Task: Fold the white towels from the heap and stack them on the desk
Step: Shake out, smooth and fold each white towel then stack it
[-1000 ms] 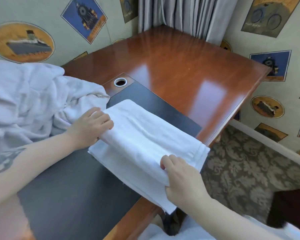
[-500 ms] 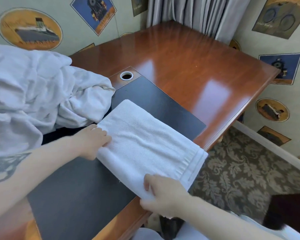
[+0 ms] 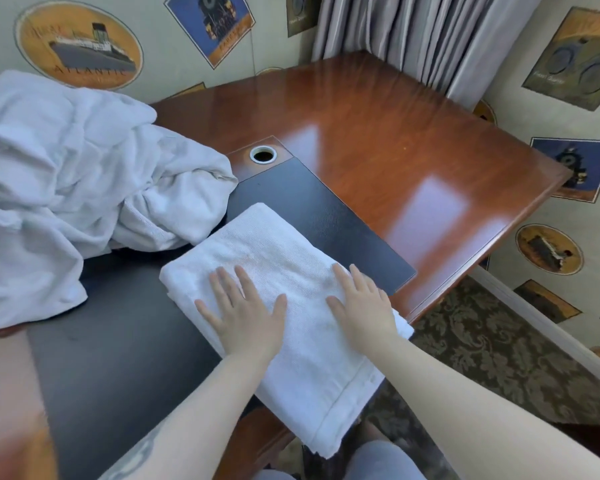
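While I am scanning from the left, the heap of white towels (image 3: 59,188) is lying crumpled on the far-left part of the desk (image 3: 378,140), spilling onto the black desk pad (image 3: 111,358) and resting just beside the far-left corner of the folded towel (image 3: 312,368). Behind the heap, the wall is showing a round ship picture (image 3: 78,46). Just right of the heap, a round cable hole (image 3: 263,154) is sitting in the wood at the pad's far corner.

The folded towel is lying across the pad's near right part, its near end hanging over the desk's near edge. The left hand (image 3: 243,315) is lying flat on the towel, fingers straight and spread, gripping nothing. The right hand (image 3: 361,306) is pressing down the same way close beside it, palm down, fingers extended, holding nothing.

Right of the hands, the glossy wood is lying bare and reflecting light. A grey curtain (image 3: 413,39) is hanging at the far corner, and patterned carpet (image 3: 499,358) is showing below the desk's right edge.
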### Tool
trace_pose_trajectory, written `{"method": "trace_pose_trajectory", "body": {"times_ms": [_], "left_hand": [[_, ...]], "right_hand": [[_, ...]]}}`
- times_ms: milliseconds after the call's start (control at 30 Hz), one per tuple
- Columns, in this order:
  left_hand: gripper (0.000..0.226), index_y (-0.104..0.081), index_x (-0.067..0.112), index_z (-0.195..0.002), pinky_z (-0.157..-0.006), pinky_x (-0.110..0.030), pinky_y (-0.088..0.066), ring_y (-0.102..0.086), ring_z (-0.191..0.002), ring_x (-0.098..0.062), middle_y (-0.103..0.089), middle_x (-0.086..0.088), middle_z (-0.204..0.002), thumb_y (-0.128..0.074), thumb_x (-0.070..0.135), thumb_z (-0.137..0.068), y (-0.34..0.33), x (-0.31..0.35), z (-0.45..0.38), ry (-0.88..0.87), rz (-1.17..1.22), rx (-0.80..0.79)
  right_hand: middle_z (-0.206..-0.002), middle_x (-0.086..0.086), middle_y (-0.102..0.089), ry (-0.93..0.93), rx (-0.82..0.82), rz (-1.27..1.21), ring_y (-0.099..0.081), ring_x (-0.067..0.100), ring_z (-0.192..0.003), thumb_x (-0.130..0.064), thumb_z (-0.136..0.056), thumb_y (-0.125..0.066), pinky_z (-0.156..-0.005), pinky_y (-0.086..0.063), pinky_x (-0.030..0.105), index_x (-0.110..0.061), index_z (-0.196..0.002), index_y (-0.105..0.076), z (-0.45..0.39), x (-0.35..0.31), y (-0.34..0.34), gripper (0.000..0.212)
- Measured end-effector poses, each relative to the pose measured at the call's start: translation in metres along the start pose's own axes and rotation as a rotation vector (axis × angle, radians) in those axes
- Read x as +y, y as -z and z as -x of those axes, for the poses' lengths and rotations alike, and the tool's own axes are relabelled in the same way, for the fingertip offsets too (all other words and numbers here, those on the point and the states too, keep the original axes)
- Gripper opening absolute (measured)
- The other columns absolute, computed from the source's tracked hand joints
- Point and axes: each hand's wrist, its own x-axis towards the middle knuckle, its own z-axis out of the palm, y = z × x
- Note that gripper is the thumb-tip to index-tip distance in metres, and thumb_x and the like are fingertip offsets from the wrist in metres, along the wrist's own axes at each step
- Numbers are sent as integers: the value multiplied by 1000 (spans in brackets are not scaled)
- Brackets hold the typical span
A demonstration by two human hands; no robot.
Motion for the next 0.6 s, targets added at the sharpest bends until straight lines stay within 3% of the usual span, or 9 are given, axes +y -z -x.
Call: {"method": "trace_pose_trajectory", "body": {"times_ms": [67, 133, 233, 300, 400, 467, 533, 567, 600], "left_hand": [[96, 7, 10, -155, -110, -63, 6, 18, -148, -28, 11, -17, -161, -4, 73, -83, -6, 4, 5, 54, 26, -10], [93, 13, 14, -153, -107, -61, 15, 21, -147, -28, 17, -15, -161, -2, 74, -84, -11, -1, 2, 3, -12, 0], [88, 27, 23, -146, -105, -56, 24, 25, -146, -24, 26, -8, -158, 1, 76, -82, -9, -19, -17, -220, -109, 10], [83, 36, 32, -141, -107, -53, 24, 31, -144, -18, 29, -4, -158, 2, 77, -80, -1, -34, -38, -446, -187, -8], [84, 39, 38, -140, -110, -49, 25, 36, -141, -15, 37, 6, -154, -1, 82, -80, 25, -49, -78, -855, -393, -135], [84, 34, 43, -142, -104, -44, 36, 41, -137, -15, 44, 12, -149, -5, 83, -79, 52, -45, -99, -998, -510, -224], [77, 24, 45, -146, -100, -45, 40, 41, -137, -19, 40, 13, -150, -24, 69, -92, 62, -36, -101, -973, -622, -119], [74, 16, 42, -150, -102, -47, 37, 37, -140, -20, 34, 10, -154, -37, 50, -99, 61, -29, -92, -867, -588, 6], [75, 5, 38, -153, -105, -48, 32, 29, -144, -20, 25, 8, -159, -45, 27, -98, 57, -21, -76, -687, -473, 140]], "right_hand": [[-134, -3, -43, -40, 36, -24, -40, 20, -122, -39, -100, -41, -94, -34, 35, -36, -151, -21, 0, -6, -1, 54], [-115, -5, -45, -51, 62, -7, -44, 18, -106, -34, -98, -42, -79, -37, 33, -35, -144, -29, 5, -8, 2, 48], [-101, -7, -38, -64, -42, -65, -48, 13, -80, -37, -96, -43, -56, -38, 29, -30, -123, -30, 18, -5, 3, 31], [-94, -11, -41, -43, -175, -130, -46, 9, -59, -41, -92, -45, -45, -30, 27, -32, -102, -18, 33, -8, 4, 30], [-69, -10, -46, 116, -344, -50, -40, 9, -53, -48, -86, -44, -45, -25, 28, -30, -91, -20, 51, -22, 4, 30], [-58, -9, -43, 251, -228, -56, -39, 9, -50, -46, -86, -42, -45, -23, 26, -29, -79, -34, 51, -31, 7, 20], [-61, -14, -48, 467, 104, -105, -47, 8, -56, -35, -86, -51, -49, -32, 20, -29, -78, -50, 37, -32, 14, 10], [-75, -15, -58, 608, 211, -137, -57, 10, -70, -27, -85, -57, -62, -43, 20, -27, -86, -60, 29, -32, 13, 4], [-96, -9, -66, 717, 191, -120, -63, 16, -93, -21, -86, -60, -83, -49, 27, -22, -100, -66, 20, -35, 11, 16]]}}
